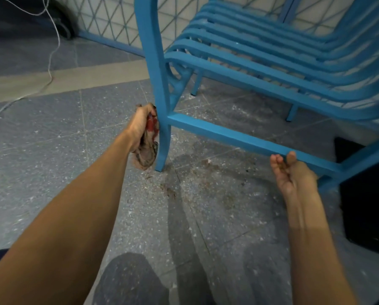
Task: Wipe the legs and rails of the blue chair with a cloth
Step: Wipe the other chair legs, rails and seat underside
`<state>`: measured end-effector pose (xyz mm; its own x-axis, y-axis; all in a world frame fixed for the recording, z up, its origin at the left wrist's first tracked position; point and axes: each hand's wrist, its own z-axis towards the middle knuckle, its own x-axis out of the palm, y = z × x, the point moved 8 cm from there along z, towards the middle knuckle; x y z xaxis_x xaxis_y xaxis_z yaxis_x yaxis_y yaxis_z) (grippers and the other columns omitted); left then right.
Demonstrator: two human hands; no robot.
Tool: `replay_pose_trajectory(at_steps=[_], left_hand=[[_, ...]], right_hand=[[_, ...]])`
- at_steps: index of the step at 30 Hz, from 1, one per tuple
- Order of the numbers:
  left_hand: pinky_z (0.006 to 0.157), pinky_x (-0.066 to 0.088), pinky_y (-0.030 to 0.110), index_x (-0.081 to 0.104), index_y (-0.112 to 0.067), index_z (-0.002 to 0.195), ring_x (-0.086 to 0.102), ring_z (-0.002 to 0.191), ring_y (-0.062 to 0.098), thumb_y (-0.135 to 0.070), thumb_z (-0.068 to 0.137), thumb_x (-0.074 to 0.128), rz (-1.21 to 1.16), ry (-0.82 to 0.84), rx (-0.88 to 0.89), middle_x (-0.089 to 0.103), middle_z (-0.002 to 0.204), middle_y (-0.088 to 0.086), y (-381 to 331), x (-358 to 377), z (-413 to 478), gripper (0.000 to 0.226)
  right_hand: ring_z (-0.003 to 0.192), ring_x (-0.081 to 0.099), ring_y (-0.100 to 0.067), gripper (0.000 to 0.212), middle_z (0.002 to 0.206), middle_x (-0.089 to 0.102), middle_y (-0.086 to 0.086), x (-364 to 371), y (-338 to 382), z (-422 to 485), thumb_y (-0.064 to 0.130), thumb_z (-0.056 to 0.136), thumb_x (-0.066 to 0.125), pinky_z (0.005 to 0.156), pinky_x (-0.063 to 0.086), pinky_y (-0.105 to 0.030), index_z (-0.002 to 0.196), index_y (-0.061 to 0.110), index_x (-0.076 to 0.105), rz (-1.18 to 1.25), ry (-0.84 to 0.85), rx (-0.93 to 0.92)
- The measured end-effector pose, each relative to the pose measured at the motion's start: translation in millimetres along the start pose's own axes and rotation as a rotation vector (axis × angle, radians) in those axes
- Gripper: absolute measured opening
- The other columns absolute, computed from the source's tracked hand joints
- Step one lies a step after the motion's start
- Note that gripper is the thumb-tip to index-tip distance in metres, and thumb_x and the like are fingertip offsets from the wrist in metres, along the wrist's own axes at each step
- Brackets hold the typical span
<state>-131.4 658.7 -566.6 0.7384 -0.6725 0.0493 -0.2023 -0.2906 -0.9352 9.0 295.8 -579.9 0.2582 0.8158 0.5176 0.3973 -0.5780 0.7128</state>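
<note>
Head view, looking down past two bare forearms. Far and right of centre, a blue painted metal chair [261, 62] with a curved slatted seat, standing on a grey speckled tiled floor [52, 150]. Nearest of its parts, the upright blue front leg [163, 128], long axis vertical, flaring slightly at the foot. Joined to it low down, a straight blue lower rail [239, 137], running from the leg toward the near right.

Left hand [141, 124] just left of that leg, fingers curled tight round a crumpled dirty grey-brown cloth with red patches [147, 150]. Cloth bunched between palm and leg, touching the leg's left face, loose end hanging toward the foot. Leg therefore immediately right of the fingers and running up and down. Judged to call for strokes along that vertical line, down to the foot or up toward the seat.

Right hand [294, 172] at the near-right stretch of the rail, holding nothing, fingers straight and together. Fingertips [276, 159] touching the rail's near edge, apparently steadying. Well apart from the cloth, so the left hand plainly nearer the work.

Elsewhere:
- brownish dirt patch [168, 190] on the tiles near the foot
- thin white cord [52, 51] trailing at far left
- black box-like object [371, 205] at right
- blue diamond-patterned grille [109, 20] far behind

No brand, label or writing readable anywhere.
</note>
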Motion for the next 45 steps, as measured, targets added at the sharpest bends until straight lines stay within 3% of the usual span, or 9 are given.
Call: replay_pose_trajectory(at_steps=[12,17,20,24,29,33,38,40,45], left_hand=[[0.042,0.03,0.025,0.044,-0.015,0.054,0.036,0.036,0.013,-0.018,0.082,0.039,-0.141,-0.098,0.025,0.044,0.038,-0.002,17.6,14.9,-24.5,0.028],[0.045,0.031,0.028,0.051,-0.017,0.061,0.038,0.042,0.014,-0.026,0.064,0.051,-0.151,-0.053,0.027,0.048,0.048,-0.001,34.1,31.6,-48.6,0.009],[0.049,0.031,0.029,0.053,-0.016,0.065,0.039,0.046,0.016,-0.034,0.052,0.058,-0.075,-0.018,0.008,0.046,0.052,0.002,41.0,48.7,-67.6,0.023],[0.045,0.037,0.021,0.056,-0.007,0.074,0.042,0.046,0.011,-0.017,0.075,0.059,0.095,0.042,0.097,0.046,0.06,0.01,31.3,83.5,-98.3,0.01],[0.043,0.037,0.017,0.053,-0.009,0.063,0.044,0.041,0.004,-0.01,0.083,0.056,0.249,0.182,0.132,0.05,0.05,0.0,35.0,114.2,-111.5,0.02],[0.051,0.041,0.015,0.059,-0.019,0.064,0.051,0.048,-0.001,-0.014,0.083,0.059,0.407,0.308,0.142,0.056,0.051,-0.015,35.2,117.3,-105.9,0.02],[0.057,0.042,0.008,0.067,-0.012,0.074,0.055,0.054,-0.006,-0.011,0.086,0.064,0.471,0.421,0.182,0.062,0.057,-0.015,18.9,110.1,-98.4,0.013],[0.058,0.043,0.007,0.07,-0.003,0.088,0.059,0.06,-0.005,-0.012,0.085,0.067,0.471,0.431,0.203,0.066,0.069,-0.008,15.6,112.7,-96.3,0.01],[0.06,0.047,0.008,0.071,-0.007,0.095,0.063,0.063,-0.006,-0.012,0.086,0.068,0.398,0.443,0.206,0.069,0.076,-0.007,25.9,136.2,-100.7,0.011]], right_hand=[[0.055,0.051,-0.011,0.012,0.07,0.051,-0.009,35.1,21.0,50.6,0.004,0.096,0.05,0.048,0.056,-0.027,0.084,0.005,0.048,-0.2,0.022,0.067],[0.03,0.045,-0.007,0.016,0.066,0.046,-0.005,41.2,40.4,91.7,0.006,0.098,0.047,0.043,0.052,-0.023,0.082,0.009,0.046,-0.291,0.035,0.086],[0.028,0.04,-0.005,0.021,0.068,0.04,-0.002,46.5,55.8,115.9,0.01,0.1,0.042,0.04,0.05,-0.022,0.079,0.011,0.044,-0.398,0.042,0.103],[0.054,0.036,-0.005,0.029,0.072,0.036,-0.002,53.5,78.1,136.2,0.007,0.102,0.033,0.044,0.05,-0.019,0.075,0.01,0.04,-0.51,0.079,0.128],[0.067,0.058,-0.011,0.017,0.081,0.054,-0.007,26.4,73.2,126.1,-0.008,0.093,0.049,0.051,0.053,-0.018,0.107,0.001,0.048,-0.425,-0.005,-0.031],[0.069,0.062,-0.015,0.011,0.085,0.061,-0.012,20.3,13.6,69.9,-0.009,0.09,0.052,0.053,0.054,-0.019,0.095,-0.001,0.057,-0.446,0.088,0.023],[0.064,0.058,-0.013,0.013,0.071,0.061,-0.005,46.4,-45.3,-4.6,-0.002,0.09,0.048,0.07,0.048,-0.029,0.088,0.005,0.059,-0.525,0.431,0.065],[0.062,0.061,-0.01,0.019,0.064,0.065,0.001,53.5,-52.2,-14.7,0.004,0.092,0.041,0.074,0.047,-0.03,0.083,0.008,0.057,-0.386,0.426,0.108],[0.078,0.064,-0.023,0.023,0.086,0.066,-0.012,52.5,-36.6,-12.1,0.013,0.094,0.038,0.075,0.054,-0.034,0.084,0.007,0.057,-0.217,0.315,0.145]])
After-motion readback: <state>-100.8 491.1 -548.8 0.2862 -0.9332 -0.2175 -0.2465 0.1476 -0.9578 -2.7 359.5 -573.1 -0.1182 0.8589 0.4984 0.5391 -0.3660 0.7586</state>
